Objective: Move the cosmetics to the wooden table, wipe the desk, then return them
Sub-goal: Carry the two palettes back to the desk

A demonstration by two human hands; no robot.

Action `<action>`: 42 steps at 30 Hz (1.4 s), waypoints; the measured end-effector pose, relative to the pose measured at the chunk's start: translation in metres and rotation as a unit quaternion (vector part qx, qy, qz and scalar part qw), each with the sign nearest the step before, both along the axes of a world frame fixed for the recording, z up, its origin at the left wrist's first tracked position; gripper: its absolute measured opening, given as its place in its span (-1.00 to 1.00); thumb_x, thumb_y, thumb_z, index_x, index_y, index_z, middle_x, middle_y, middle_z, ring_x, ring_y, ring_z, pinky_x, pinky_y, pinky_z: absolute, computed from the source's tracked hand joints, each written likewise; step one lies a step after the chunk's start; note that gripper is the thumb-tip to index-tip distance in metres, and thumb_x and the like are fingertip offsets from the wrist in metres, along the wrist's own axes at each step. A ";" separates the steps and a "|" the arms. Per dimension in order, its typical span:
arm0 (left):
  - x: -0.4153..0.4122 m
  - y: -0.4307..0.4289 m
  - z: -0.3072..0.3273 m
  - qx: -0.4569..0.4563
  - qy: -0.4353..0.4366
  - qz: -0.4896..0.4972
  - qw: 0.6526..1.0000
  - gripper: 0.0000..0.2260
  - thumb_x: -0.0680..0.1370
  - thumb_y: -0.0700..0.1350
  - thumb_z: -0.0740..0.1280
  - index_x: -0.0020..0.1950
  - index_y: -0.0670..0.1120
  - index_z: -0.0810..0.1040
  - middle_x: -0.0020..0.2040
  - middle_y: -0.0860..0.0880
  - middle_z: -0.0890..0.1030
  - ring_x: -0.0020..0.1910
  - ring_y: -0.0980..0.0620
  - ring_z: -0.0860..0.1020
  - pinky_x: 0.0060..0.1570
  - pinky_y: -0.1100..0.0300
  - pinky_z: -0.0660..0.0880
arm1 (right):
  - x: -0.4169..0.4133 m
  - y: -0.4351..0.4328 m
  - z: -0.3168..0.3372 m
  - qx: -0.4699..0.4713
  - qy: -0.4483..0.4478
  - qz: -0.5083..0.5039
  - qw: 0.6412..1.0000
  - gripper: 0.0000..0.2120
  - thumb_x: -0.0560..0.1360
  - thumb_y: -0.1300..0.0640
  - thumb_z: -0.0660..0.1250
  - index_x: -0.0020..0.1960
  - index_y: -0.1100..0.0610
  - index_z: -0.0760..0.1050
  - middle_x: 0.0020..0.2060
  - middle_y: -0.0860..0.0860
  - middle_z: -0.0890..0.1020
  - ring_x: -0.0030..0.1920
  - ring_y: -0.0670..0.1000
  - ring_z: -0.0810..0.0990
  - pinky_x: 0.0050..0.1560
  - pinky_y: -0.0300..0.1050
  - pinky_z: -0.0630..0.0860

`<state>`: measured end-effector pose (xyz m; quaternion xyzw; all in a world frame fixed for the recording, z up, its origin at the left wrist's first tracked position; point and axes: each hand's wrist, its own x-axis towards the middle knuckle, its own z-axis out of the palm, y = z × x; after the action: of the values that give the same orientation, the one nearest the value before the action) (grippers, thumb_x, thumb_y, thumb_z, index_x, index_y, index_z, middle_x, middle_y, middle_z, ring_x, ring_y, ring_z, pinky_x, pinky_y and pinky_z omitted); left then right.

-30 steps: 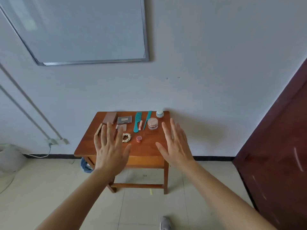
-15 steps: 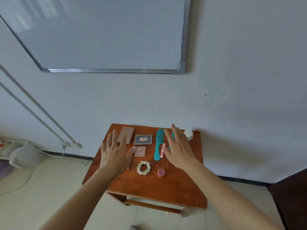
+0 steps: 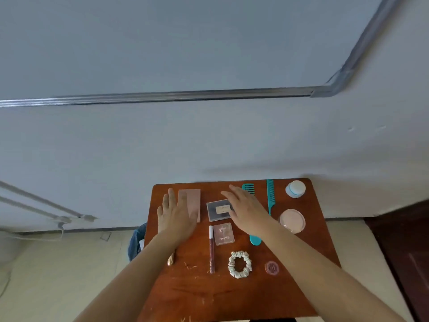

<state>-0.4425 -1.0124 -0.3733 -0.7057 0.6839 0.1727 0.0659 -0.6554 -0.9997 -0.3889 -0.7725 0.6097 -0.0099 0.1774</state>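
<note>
Table [image 3: 232, 298], lower centre: 2 combs [image 3: 270, 196], 3 palettes [image 3: 223, 234], 2 jars [image 3: 295, 188], 1 scrunchie [image 3: 240, 264]. Left hand [image 3: 176, 217] lay flat, fingers straight, over pink palette [image 3: 193, 201]; right hand [image 3: 246, 210] flat over dark palette [image 3: 218, 210]. Bare wood ran along lower edge.

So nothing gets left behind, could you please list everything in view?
wooden table: 1, reddish-brown, against the wall
flat case: 1, pink, back left, partly under the left hand
dark compact: 1, grey, back middle
square compact: 1, pink, middle
lip gloss: 1, dark red, beside the square compact
tube: 1, gold, by the left forearm
wide comb: 1, teal, partly under the right hand
tail comb: 1, teal, back right
jar: 1, white, back right corner
round pot: 1, pink, right edge
scrunchie: 1, cream, front middle
small pot: 1, pink, beside the scrunchie
whiteboard: 1, white, on the wall
left hand: 1, open, over the flat case
right hand: 1, open, over the dark compact
</note>
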 end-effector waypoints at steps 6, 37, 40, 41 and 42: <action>-0.001 -0.025 -0.058 0.027 0.038 -0.031 0.998 -0.42 0.63 0.22 0.02 0.57 0.08 -0.08 0.60 -0.11 -0.16 0.57 -0.18 -0.12 0.50 -0.13 0.04 | 0.014 -0.024 -0.050 0.057 0.071 0.071 0.993 -0.37 0.55 0.18 0.36 0.50 -0.09 0.16 0.59 0.05 0.05 0.58 0.16 -0.04 0.54 0.14 -0.11; -0.098 -0.008 0.028 -0.172 0.206 -0.268 0.925 -0.49 0.47 0.10 0.39 0.37 0.11 0.29 0.52 -0.01 0.25 0.36 -0.16 0.40 0.24 -0.18 0.43 | -0.090 0.099 0.049 -0.134 0.039 -0.372 0.918 -0.47 0.47 -0.20 0.30 0.39 -0.08 0.34 0.20 0.06 0.46 0.18 0.06 0.47 0.13 -0.08 0.50; -0.135 0.024 0.044 -0.179 0.208 -0.361 0.891 -0.50 0.50 0.13 0.33 0.40 0.11 0.31 0.55 0.00 0.21 0.41 -0.15 0.35 0.29 -0.15 0.39 | -0.101 0.168 0.067 -0.161 0.060 -0.464 0.869 -0.48 0.46 -0.19 0.31 0.39 -0.09 0.39 0.14 0.05 0.49 0.13 0.09 0.48 0.11 -0.02 0.51; -0.148 0.038 0.050 -0.174 0.216 -0.387 0.880 -0.50 0.51 0.13 0.32 0.42 0.09 0.32 0.55 -0.01 0.20 0.42 -0.15 0.33 0.31 -0.15 0.37 | -0.104 0.193 0.075 -0.173 0.064 -0.489 0.853 -0.48 0.45 -0.18 0.31 0.38 -0.08 0.41 0.12 0.05 0.50 0.10 0.09 0.49 0.09 0.00 0.53; -0.161 0.054 0.058 -0.171 0.228 -0.412 0.865 -0.51 0.52 0.12 0.31 0.42 0.07 0.34 0.54 -0.01 0.21 0.42 -0.15 0.33 0.32 -0.16 0.35 | -0.107 0.219 0.083 -0.183 0.071 -0.512 0.836 -0.48 0.44 -0.16 0.32 0.37 -0.07 0.42 0.11 0.06 0.51 0.08 0.10 0.50 0.07 0.02 0.54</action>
<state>-0.6040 -0.9588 -0.3154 -0.3008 0.9273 0.1662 -0.1483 -0.7626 -0.7806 -0.3061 -0.3668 0.9162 -0.1562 -0.0410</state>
